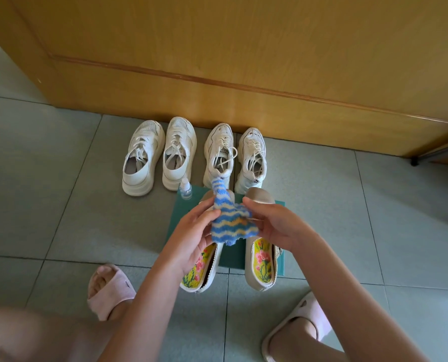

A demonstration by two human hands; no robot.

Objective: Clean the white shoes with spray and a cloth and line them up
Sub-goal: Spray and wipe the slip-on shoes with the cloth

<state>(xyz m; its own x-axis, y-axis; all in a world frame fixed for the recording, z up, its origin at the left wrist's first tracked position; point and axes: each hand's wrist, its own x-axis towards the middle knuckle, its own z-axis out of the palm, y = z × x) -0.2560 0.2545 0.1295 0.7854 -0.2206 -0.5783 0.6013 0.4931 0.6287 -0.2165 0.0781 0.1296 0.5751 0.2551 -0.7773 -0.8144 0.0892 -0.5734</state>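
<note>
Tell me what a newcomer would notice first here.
The blue-striped cloth stands out, held at the centre between the left hand and right hand. Behind it, four white sneakers stand in a row along the wooden door. Below the hands, floral insoles show bright yellow.
</note>
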